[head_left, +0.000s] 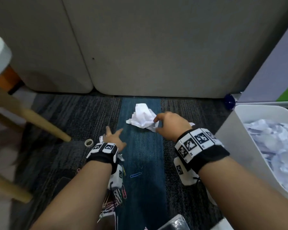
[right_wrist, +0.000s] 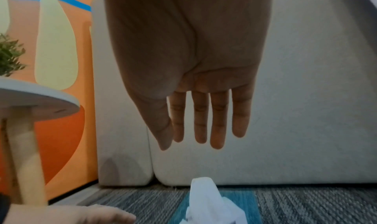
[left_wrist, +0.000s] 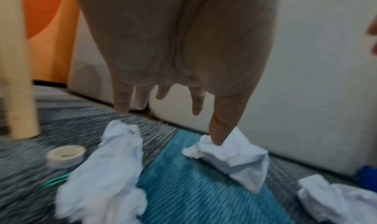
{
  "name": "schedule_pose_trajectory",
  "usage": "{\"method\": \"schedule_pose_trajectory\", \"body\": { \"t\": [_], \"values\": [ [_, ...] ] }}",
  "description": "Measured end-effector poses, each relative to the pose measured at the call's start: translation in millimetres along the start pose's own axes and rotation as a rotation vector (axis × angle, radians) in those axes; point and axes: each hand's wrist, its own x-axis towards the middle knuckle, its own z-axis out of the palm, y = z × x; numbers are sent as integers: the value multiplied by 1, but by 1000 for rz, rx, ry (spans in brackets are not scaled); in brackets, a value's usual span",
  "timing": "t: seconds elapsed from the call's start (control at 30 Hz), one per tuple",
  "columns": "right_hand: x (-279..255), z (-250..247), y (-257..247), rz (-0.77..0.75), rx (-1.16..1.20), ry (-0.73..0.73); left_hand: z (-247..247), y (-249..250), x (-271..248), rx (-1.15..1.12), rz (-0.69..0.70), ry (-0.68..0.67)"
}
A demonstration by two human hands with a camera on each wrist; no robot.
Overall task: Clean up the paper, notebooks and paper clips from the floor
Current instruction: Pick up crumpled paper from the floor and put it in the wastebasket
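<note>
Striped carpet [head_left: 143, 163]; sofa [head_left: 156, 47] behind. Crumpled paper [head_left: 142, 116], tape roll [head_left: 89, 143], paper clips [head_left: 135, 174], bin [head_left: 236, 146]. Left hand [head_left: 114, 138], right hand [head_left: 170, 125]: fingers spread, empty.

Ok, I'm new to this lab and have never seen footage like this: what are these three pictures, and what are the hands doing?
There is no machine here: a person works with two bare hands over a carpet. The marker bands sit on the wrists. The big picture comes from a camera on the person's head, looking down. The other two come from cameras worn at each wrist, looking along the palm to the fingers. On the carpet lie a crumpled paper, a second wad beneath the left hand, a tape roll and coloured paper clips. A white bin at the right holds more crumpled paper. Both hands are open and hold nothing. The right hand reaches for the crumpled paper, probably to pick it up.
</note>
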Motion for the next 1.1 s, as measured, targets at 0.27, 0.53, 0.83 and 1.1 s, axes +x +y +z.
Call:
{"method": "schedule_pose_trajectory", "body": {
  "t": [0.27,0.53,0.83,1.1],
  "values": [
    [-2,27,1,-29,-49,-67,33,-41,4,-47,-140,-77],
    [-13,34,5,-35,-92,-100,34,-38,-8,28,-175,-172],
    [-21,24,19,-24,-58,-58,18,23,-19,-448,8,152],
    [-31,-15,54,-7,81,122,-49,124,-46,-870,333,89]
  ]
}}
